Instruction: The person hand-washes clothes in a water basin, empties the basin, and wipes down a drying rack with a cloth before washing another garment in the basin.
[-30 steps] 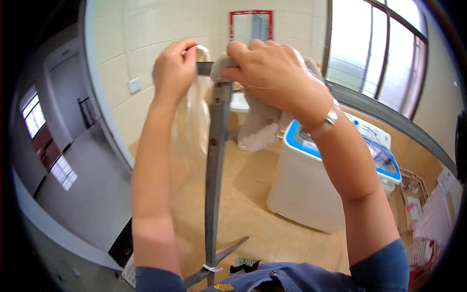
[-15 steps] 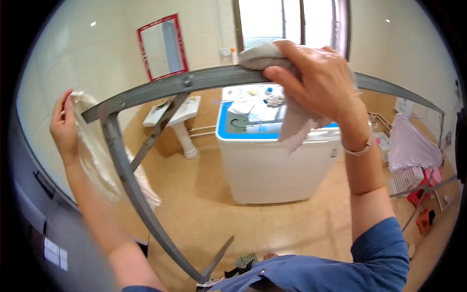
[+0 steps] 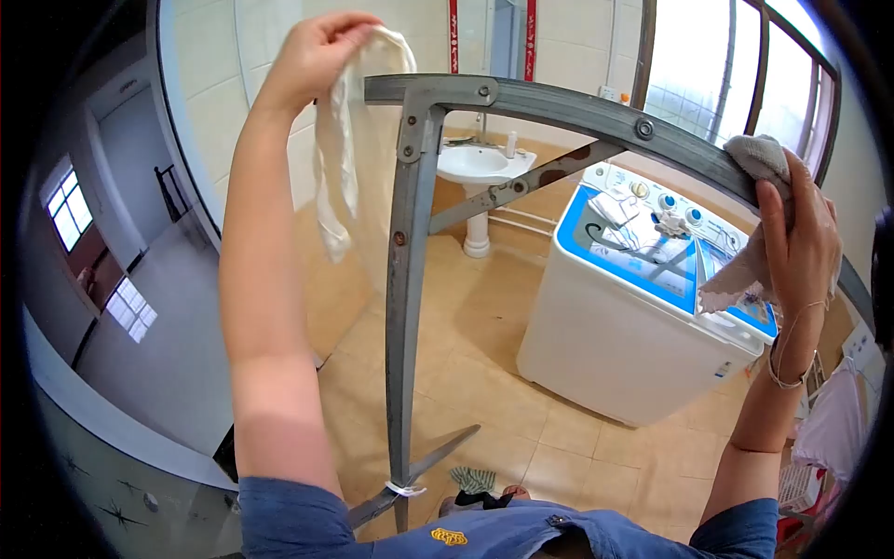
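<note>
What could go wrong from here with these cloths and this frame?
The pale cloth dangling from the left hand could snag on the rail end. The grey cloth under the right hand might catch a bolt. The brace has reddish-brown patches, probably rust, that could stain either cloth.

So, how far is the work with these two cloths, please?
Done: no part looks surely finished. In hand: the right hand holds a grey cloth on the bar; the left hand lifts a white cloth by its end. Left, perhaps: the brace, brown-stained, no cloth on it.
</note>
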Motion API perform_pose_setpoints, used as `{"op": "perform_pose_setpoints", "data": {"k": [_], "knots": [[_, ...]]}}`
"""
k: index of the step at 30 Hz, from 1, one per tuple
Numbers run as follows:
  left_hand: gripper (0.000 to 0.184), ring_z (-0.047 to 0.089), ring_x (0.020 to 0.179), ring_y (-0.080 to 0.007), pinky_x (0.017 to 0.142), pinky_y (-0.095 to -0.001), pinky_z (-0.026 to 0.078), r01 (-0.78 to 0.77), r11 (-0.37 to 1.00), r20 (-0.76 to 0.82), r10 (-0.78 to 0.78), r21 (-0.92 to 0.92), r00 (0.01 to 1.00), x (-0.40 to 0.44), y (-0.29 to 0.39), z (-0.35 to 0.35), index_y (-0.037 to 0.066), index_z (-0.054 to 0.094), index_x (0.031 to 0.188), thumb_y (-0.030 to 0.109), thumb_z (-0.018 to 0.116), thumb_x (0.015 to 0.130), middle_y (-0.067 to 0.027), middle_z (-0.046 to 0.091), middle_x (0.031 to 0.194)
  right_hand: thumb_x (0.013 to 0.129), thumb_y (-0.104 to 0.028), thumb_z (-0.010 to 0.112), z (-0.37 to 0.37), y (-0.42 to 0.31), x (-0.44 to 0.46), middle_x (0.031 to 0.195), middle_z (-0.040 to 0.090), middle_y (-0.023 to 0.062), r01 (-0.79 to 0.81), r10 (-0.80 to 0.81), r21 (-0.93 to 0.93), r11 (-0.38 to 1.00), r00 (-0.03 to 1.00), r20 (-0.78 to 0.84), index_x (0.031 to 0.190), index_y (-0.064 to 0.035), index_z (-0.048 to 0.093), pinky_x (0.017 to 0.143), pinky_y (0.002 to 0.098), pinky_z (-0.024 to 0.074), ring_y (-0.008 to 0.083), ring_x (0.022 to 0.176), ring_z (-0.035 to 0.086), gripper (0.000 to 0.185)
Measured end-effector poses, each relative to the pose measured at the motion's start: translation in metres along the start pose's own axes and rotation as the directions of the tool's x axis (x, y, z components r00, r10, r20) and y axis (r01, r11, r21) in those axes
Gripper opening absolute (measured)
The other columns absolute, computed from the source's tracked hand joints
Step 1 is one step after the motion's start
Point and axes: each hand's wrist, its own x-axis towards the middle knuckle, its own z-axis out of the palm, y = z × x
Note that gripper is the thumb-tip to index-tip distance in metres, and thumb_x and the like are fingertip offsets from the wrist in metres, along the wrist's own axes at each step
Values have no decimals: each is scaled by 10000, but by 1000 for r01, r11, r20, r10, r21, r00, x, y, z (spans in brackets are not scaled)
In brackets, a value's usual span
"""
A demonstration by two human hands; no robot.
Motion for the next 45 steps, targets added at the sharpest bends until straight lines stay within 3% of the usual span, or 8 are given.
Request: {"op": "perform_pose_setpoints", "data": {"k": [7,13,18,20,26,31,38,45], "knots": [[176,496,734,-66,652,-202,405,54,998,359,-38,-35,933,-26,41,11,40,586,901,169,527,796,-5,566,824,784,-371,499,2,3,-2,849,602,84,30,-29,20,999,1000,-10,1066,-136,516,682,315,461,199,727,588,367],[231,505,839,-237,748,-281,383,-441,807,-11,484,392,875,-27,78,52,42,559,916,225,445,833,-93,566,909,714,-223,582,-9,-20,10,798,593,81,68,-65,169,983,998,-22,940,-115,557,634,342,431,248,695,559,252],[336,488,786,-266,875,-383,279,-330,817,309,197,472,930,-34,85,98,36,502,957,311,328,871,-103,530,789,707,-297,547,7,-38,12,682,486,91,284,-255,251,925,956,-142,905,-224,499,581,338,387,230,614,517,216],[380,464,815,-298,947,-390,223,-365,766,230,284,529,931,-33,67,99,14,483,924,333,282,880,-136,505,808,697,-270,547,8,-32,13,630,469,66,281,-241,203,938,949,-204,837,-209,519,557,331,376,205,596,507,155],[379,454,886,-231,911,-293,281,-122,891,235,18,438,972,-44,82,98,1,471,940,325,279,893,-113,461,869,567,-370,655,-20,75,-36,650,506,-17,157,-119,175,972,970,-211,802,-209,536,593,350,404,160,627,535,309],[357,456,971,-160,885,-269,320,-151,850,18,165,504,986,-48,70,116,-14,474,1031,284,345,883,-89,492,1018,605,-480,611,-29,126,-52,692,558,50,115,-80,240,964,985,-152,819,-160,536,627,356,398,217,663,562,392],[268,493,966,-232,848,-300,379,-714,637,158,704,292,692,-49,303,238,56,465,1097,163,419,855,-124,482,1095,650,-466,574,-44,167,-68,689,562,124,91,-77,333,938,996,-54,835,-132,547,648,381,389,269,676,565,383],[252,514,687,-211,603,-252,403,-416,821,62,428,391,902,-49,338,318,79,547,862,272,384,869,-103,536,791,697,-475,540,-55,320,-124,596,549,79,141,-121,64,988,960,-252,772,-139,522,516,335,401,231,520,547,345]]}}
